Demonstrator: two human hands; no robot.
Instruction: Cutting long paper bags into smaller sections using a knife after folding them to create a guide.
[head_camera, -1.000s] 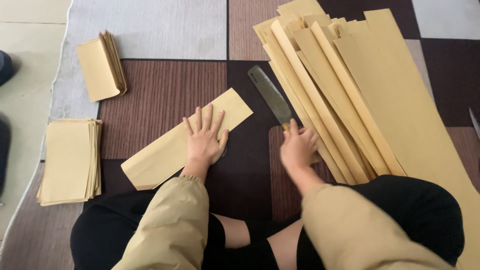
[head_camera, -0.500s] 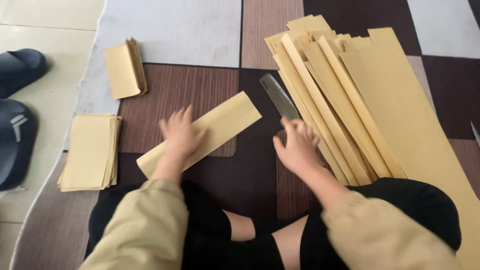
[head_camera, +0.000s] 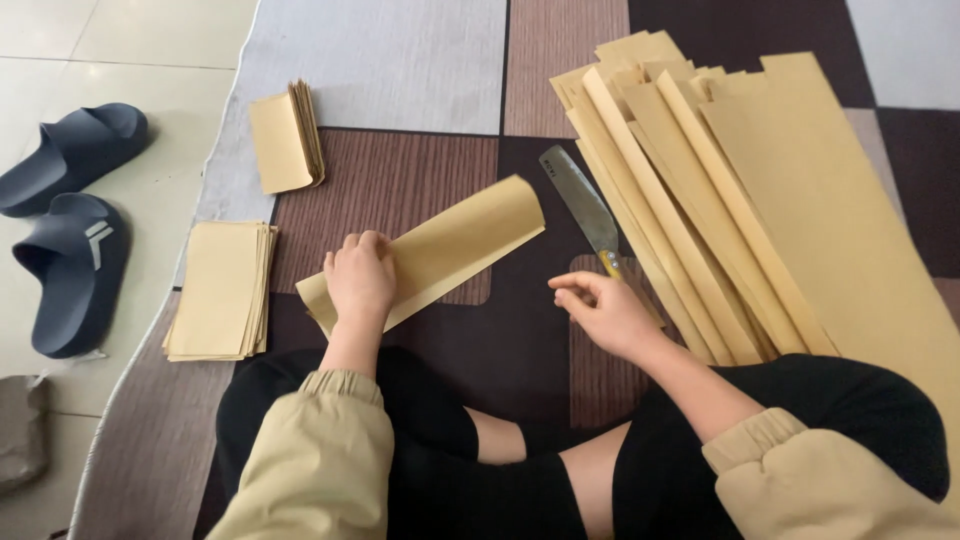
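My left hand (head_camera: 360, 277) grips the near left end of a long yellow-brown paper strip (head_camera: 455, 240) that lies slantwise on the patterned carpet (head_camera: 400, 170); the strip's far end curls up off the floor. My right hand (head_camera: 600, 310) hovers empty just right of it, fingers loosely bent, close to the yellow handle of a flat-bladed knife (head_camera: 583, 205). The knife rests against a fanned pile of long paper strips (head_camera: 720, 200) on the right.
A flat stack of cut paper sheets (head_camera: 220, 290) lies at the left, and a folded bundle (head_camera: 285, 140) sits farther back. Two dark blue slippers (head_camera: 70, 210) stand on the tiled floor beyond the carpet's left edge. My crossed legs fill the foreground.
My left hand slid from the middle of the strip to its near left end and closed on it, and the far end lifted. My right hand came off the knife handle.
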